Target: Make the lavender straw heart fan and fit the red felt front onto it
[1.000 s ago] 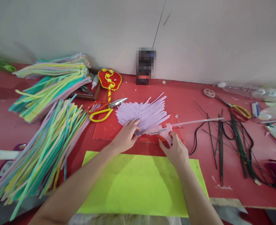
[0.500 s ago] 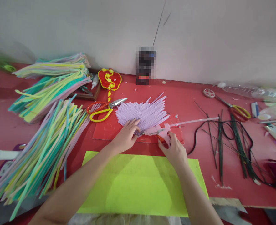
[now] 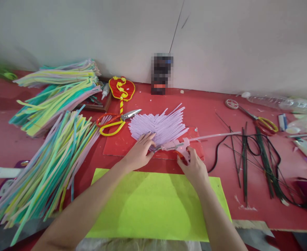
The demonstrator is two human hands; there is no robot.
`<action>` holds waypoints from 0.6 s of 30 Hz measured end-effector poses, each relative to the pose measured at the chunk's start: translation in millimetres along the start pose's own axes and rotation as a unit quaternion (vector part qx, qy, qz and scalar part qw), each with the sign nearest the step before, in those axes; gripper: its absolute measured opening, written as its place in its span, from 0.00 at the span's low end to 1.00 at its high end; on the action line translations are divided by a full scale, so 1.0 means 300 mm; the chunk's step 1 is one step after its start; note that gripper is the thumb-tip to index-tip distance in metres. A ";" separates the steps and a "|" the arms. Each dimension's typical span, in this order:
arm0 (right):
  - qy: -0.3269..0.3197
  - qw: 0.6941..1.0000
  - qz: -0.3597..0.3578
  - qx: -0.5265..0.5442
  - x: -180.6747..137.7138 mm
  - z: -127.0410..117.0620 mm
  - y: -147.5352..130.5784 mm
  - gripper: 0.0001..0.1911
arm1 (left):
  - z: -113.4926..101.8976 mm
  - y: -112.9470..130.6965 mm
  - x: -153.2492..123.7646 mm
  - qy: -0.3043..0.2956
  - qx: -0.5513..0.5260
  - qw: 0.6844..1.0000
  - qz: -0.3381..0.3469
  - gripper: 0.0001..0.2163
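Note:
A fan of lilac pipe cleaners (image 3: 157, 126), angled into a V pattern, lies on a red board (image 3: 117, 146). My left hand (image 3: 142, 150) rests over its lower edge, fingers stretched out and pressing flat on the stems. The handle of a pink glue gun (image 3: 174, 144) is held by my right hand (image 3: 196, 167). Its metal nozzle points left, close beside my left thumb and the lower end of the lilac stems. A clear glue stick (image 3: 213, 136) sticks out of the gun's back. Whatever lies under my left palm is hidden.
Bundles of pastel pipe cleaners (image 3: 51, 167) lie left. Scissors with red and yellow handles (image 3: 113, 127) touch the fan's left side. A lime-green sheet (image 3: 153, 205) lies in front. Dark wires (image 3: 244, 164), a black cord (image 3: 216, 157), more scissors (image 3: 267, 125) and a plastic bottle (image 3: 276, 101) are right.
The glue gun has shifted very slightly, and its glue stick end sits a little further left. My left hand stays in place on the lilac stems.

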State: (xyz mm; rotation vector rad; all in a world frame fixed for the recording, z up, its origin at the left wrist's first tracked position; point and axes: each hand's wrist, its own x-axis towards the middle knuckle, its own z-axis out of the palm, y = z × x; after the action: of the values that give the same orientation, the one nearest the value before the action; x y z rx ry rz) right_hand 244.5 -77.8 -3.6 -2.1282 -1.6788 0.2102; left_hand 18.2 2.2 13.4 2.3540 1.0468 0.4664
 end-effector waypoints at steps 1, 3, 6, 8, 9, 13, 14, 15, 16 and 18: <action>-0.001 1.000 -0.001 -0.001 0.000 0.000 0.001 0.23 | -0.001 0.001 0.000 0.000 0.000 1.000 0.000 0.07; -0.003 1.000 0.002 0.000 0.000 0.001 0.002 0.23 | -0.004 0.004 0.001 0.001 0.000 1.000 -0.001 0.07; 0.008 1.000 -0.004 0.006 0.000 0.002 0.003 0.23 | -0.008 0.009 0.002 0.000 -0.003 1.000 -0.001 0.06; 0.016 1.000 -0.010 0.012 0.001 0.002 0.003 0.23 | -0.009 0.011 0.002 -0.001 -0.005 1.000 -0.001 0.07; 0.018 1.000 -0.010 0.013 0.000 0.001 0.003 0.23 | -0.009 0.011 0.002 -0.002 -0.005 1.000 -0.002 0.07; 0.009 1.000 -0.007 0.013 0.000 -0.002 0.006 0.22 | -0.007 0.011 0.001 0.001 -0.005 1.000 -0.002 0.06; 0.006 1.000 -0.004 0.012 0.000 -0.003 0.006 0.22 | -0.007 0.010 0.002 0.001 -0.006 1.000 -0.002 0.06; 0.003 1.000 0.000 0.012 0.000 -0.005 0.006 0.22 | -0.007 0.010 0.002 0.001 -0.007 1.000 -0.002 0.06; -0.001 1.000 0.004 0.012 0.001 -0.006 0.006 0.22 | -0.007 0.010 0.002 0.000 -0.008 1.000 -0.002 0.06; -0.006 1.000 0.013 0.013 0.001 -0.010 0.004 0.22 | -0.006 0.009 0.002 0.001 -0.011 1.000 -0.002 0.06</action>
State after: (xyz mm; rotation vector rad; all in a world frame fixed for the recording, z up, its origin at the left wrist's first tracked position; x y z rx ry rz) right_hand 246.9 -78.3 -1.4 -2.1350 -1.6477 0.2510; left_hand 19.3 1.8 16.4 2.3314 1.0414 0.4759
